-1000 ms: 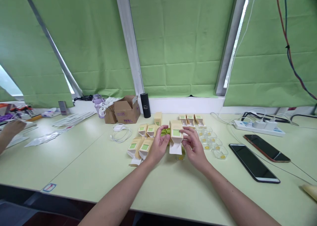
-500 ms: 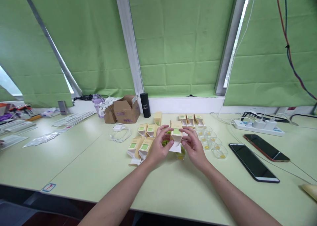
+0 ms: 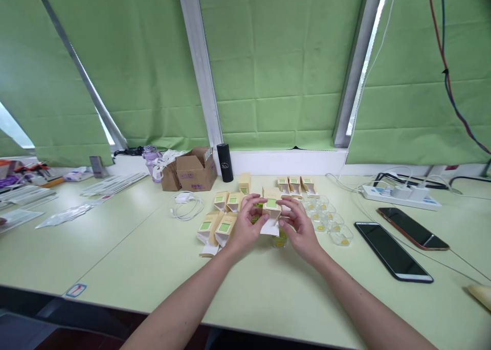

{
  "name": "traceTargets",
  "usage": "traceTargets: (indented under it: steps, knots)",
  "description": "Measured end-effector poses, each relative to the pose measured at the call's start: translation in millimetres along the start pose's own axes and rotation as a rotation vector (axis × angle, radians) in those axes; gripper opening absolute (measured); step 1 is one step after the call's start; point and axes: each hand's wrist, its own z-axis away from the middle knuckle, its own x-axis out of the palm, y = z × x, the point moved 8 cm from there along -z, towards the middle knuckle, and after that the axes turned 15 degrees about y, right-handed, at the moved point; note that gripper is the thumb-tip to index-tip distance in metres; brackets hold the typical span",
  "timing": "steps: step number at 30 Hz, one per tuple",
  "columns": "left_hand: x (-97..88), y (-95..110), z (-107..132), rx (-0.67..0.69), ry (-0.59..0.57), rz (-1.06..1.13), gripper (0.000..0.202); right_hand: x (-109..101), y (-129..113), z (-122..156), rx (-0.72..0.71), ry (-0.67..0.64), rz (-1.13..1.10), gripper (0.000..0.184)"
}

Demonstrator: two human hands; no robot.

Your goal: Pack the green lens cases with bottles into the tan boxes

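Left hand (image 3: 248,222): I grip the box (image 3: 271,210) at nine o'clock.
Right hand (image 3: 302,224): I grip it at three.
Box: my twelve o'clock, white flap (image 3: 269,228) out.
Cups (image 3: 340,236): clear, one o'clock.

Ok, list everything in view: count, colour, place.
Held carton: one, tan, centre
Other cartons: eight, tan, four left, four behind
Green pieces: uncountable, beside held carton
Clear cups: several, yellow inside, right; one below held carton
Phones: two, dark, right
Power strip: one, white, back right
Charger: one, white, left
Cylinder: one, black, back
Cardboard box: one, brown, back left
Bag: one, white, back left
Bottle: one, purple, back left
Papers: several, white, far left
Table: one, pale green, beneath
Blinds: several, green, background
Wires: two, red and blue, upper right
Left hand: one, on held carton's left
Right hand: one, on held carton's right
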Motion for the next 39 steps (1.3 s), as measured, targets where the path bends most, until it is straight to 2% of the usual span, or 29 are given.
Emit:
traceTargets:
  steps: [11, 18, 29, 35, 39]
  knots:
    - [2.2, -3.1, 0.2, -0.006, -0.008, -0.013, 0.031, -0.4, 6.7, -2.2, 0.043, 0.028, -0.065, 0.034]
    - [2.9, -0.3, 2.1, -0.010, -0.016, -0.034, 0.030, -1.5, 5.3, -2.3, 0.034, 0.066, -0.036, 0.031]
    - [4.5, -7.3, 6.0, -0.007, -0.036, -0.079, 0.027, -4.5, 7.6, -3.5, 0.024, 0.103, 0.005, 0.026]
    - [4.9, -2.2, 8.1, 0.031, -0.044, -0.112, 0.031, -5.7, 9.2, -3.8, 0.037, 0.114, 0.008, 0.025]
    - [6.6, 1.7, 9.3, 0.097, -0.115, -0.115, 0.042, -7.3, 8.8, -5.1, 0.057, 0.125, -0.009, 0.027]
